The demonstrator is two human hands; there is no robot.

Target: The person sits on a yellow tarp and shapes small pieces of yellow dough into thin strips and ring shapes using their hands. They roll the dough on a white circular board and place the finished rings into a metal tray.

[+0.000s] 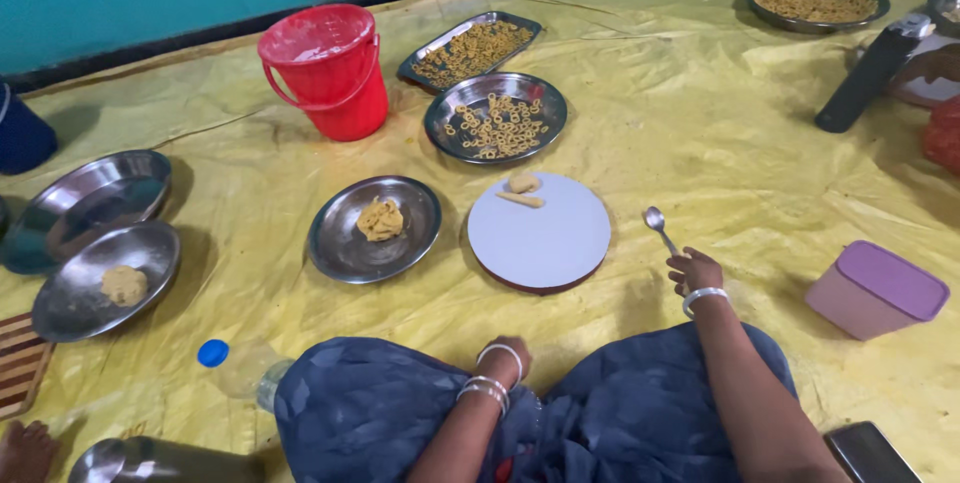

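Note:
My right hand [692, 269] is closed around the handle of a steel spoon [656, 221], held just right of a round white board [540, 239]. Two small dough pieces [522, 189] lie at the board's far edge. My left hand [508, 355] rests curled on my blue-clad knee and holds nothing. A steel plate [338, 243] with a lump of dough [380, 220] sits left of the board. Beyond it stands a steel plate with several dough rings [497, 126].
A red lidded bucket [328, 71], a rectangular tray of rings [470, 49] and another ring plate [815, 1] sit farther back. Steel plates [95, 243] lie at left, a pink box [876, 290] at right, a blue-capped bottle [235, 365] near my knee. Yellow plastic sheet covers the floor.

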